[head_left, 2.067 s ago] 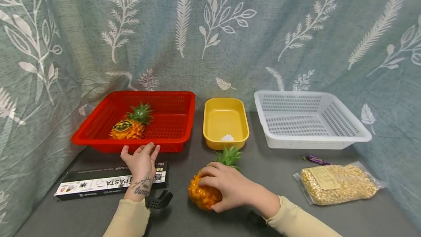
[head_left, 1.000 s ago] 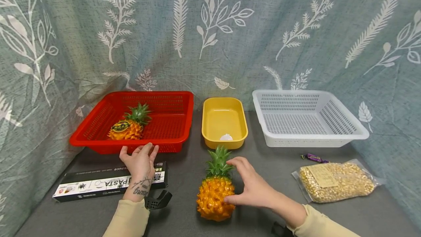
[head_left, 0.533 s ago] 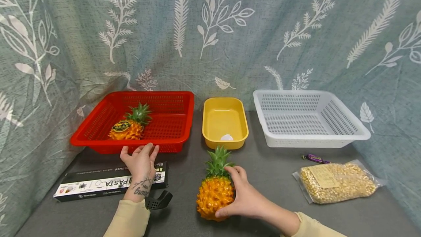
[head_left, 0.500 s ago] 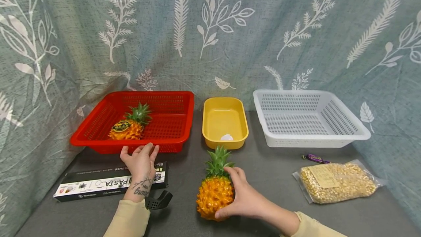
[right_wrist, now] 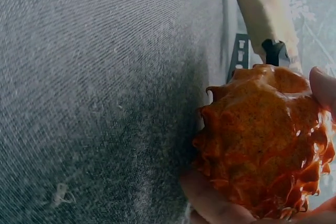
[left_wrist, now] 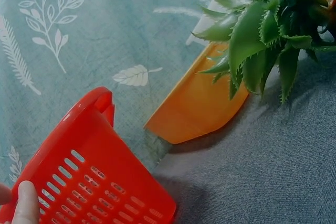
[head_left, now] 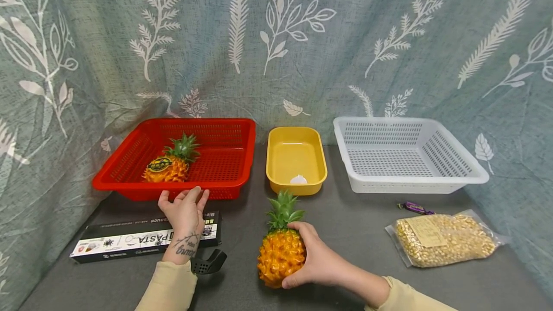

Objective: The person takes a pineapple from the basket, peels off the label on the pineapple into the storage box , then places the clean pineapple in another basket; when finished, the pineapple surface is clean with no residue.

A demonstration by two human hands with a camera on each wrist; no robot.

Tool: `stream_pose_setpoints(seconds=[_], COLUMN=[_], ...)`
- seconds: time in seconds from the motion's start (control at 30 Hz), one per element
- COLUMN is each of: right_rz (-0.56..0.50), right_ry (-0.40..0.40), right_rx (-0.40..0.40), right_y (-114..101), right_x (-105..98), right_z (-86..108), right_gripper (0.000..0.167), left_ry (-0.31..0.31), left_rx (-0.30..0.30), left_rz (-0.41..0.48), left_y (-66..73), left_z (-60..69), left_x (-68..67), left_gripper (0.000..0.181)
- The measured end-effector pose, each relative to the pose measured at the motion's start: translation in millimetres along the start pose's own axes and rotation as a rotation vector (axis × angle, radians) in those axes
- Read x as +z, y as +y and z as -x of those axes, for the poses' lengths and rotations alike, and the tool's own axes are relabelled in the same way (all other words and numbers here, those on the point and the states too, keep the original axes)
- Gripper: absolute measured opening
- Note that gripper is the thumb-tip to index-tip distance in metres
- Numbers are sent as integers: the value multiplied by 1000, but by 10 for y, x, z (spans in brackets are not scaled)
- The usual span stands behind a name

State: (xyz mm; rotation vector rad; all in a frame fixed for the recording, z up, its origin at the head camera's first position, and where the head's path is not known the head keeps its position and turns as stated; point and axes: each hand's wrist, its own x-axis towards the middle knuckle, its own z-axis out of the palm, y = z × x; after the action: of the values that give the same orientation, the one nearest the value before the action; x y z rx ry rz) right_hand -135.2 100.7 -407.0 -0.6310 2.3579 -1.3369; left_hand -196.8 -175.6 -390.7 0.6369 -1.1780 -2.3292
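Observation:
My right hand grips an orange pineapple by its right side, thumb low and fingers near the base of the green leaves. The right wrist view shows the fruit's spiky body between thumb and fingers; whether it touches the table cannot be told. My left hand is at the front rim of the red basket, fingertips on the rim. In the left wrist view, fingers lie against the red basket. Inside that basket a second pineapple with a dark label lies tilted.
A black and white pasta box lies under my left wrist. Behind the gripped pineapple stands a yellow tray holding a small white item. At right are a white basket, a purple-wrapped sweet and a bag of corn kernels.
My right hand came off the pineapple, then took hold of its right side again. The pineapple went from tilted to nearly upright in view, and has since shifted slightly left. My left hand stays at the rim.

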Motion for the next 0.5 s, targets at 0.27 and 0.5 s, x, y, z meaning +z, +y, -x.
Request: stream_pose_setpoints(seconds=[0.27,0.5], right_rz=[1,64], right_ry=[6,-69], right_rx=[-47,-89], right_y=[17,-31], right_x=[-3,-64], right_z=[-19,9], right_gripper=[89,86], left_ry=[7,9], left_rx=[-6,-7], left_rz=[10,11], left_y=[2,12], left_z=[-9,-13], left_x=[11,19], left_gripper=[77,77])
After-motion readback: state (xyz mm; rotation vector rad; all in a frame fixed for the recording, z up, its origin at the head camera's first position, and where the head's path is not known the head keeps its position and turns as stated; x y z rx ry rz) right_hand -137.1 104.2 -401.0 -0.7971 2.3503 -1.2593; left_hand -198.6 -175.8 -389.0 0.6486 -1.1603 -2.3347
